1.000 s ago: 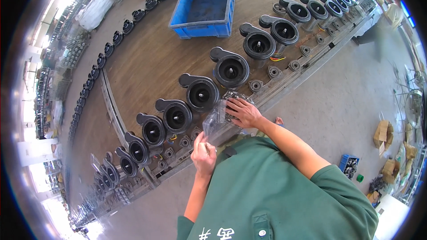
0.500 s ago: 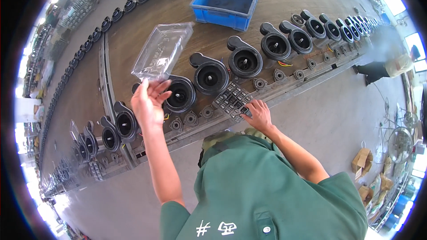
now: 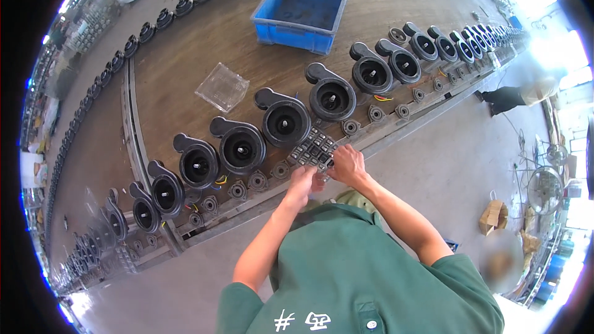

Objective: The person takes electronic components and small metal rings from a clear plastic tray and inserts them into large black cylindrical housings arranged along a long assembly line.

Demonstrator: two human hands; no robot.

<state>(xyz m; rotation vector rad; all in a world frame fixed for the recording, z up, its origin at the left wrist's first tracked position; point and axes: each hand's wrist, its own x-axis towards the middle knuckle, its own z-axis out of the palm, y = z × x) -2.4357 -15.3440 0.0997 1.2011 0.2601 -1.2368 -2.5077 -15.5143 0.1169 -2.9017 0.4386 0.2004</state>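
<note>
- Both hands meet at a clear tray of small dark parts [image 3: 314, 148] on the bench's near edge, before the black blower housings [image 3: 284, 124].
- Left hand [image 3: 303, 180] grips its near rim; right hand [image 3: 348, 164] pinches its corner.
- Likely picking parts: the next move needs a fine fingertip pinch.
- An empty clear tray [image 3: 222, 87] lies well apart on the wooden bench [image 3: 185, 55].

Ahead of my left hand [image 3: 301, 184] and right hand [image 3: 346, 164], a row of black blower housings [image 3: 285, 122] stands nearly shoulder to shoulder, with small bearing parts [image 3: 257, 180] lining the near rail. Beyond them the worktop [image 3: 185, 55] lies open, broken only by a clear plastic tray [image 3: 221, 87] and a blue bin [image 3: 302, 9].
</note>
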